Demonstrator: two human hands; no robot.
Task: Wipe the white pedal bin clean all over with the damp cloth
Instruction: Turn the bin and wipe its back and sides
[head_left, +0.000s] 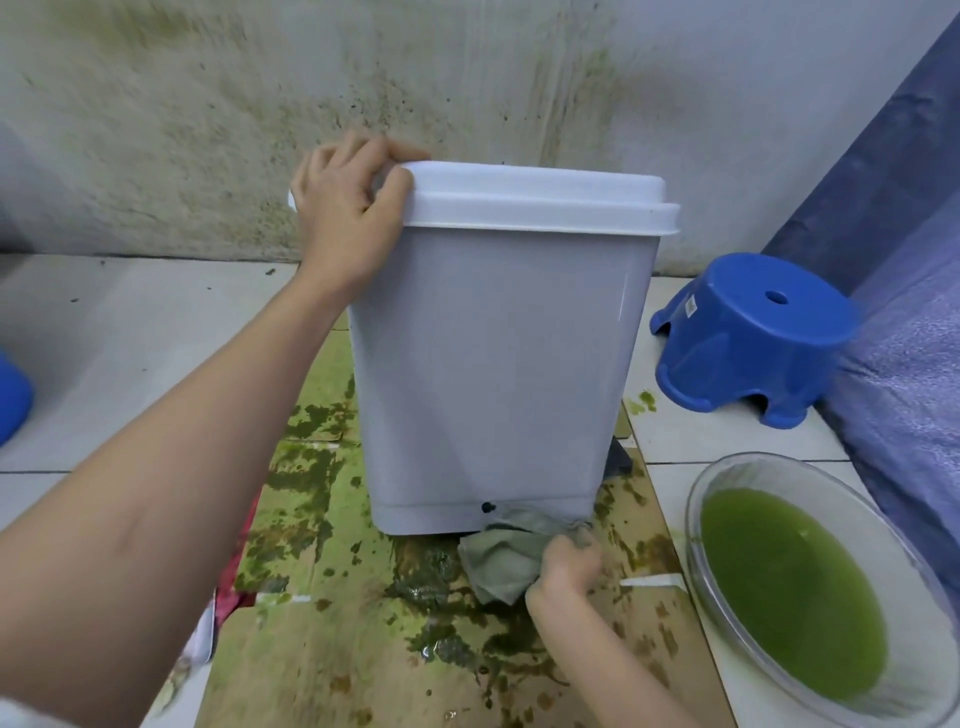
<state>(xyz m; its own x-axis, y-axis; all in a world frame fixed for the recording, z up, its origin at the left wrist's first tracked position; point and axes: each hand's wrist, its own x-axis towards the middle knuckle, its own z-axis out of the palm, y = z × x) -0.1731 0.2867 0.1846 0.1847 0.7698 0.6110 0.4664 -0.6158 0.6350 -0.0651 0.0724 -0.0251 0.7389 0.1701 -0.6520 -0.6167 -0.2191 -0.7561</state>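
The white pedal bin (493, 364) stands upright in the middle of the view on stained cardboard, its lid closed. My left hand (349, 208) grips the lid's left corner, fingers over the top edge. My right hand (566, 569) is low at the bin's front base, closed on a grey-green damp cloth (501, 553). The cloth is bunched and pressed against the bin's bottom edge, just right of a small dark hole. The pedal is hidden behind the cloth.
Flattened cardboard (332, 649) smeared with green slime covers the tiled floor under the bin. A clear basin of green liquid (789, 587) sits at the right. A blue plastic stool (748, 338) stands behind it, beside blue bedding (904, 312). A mouldy wall (260, 114) rises behind.
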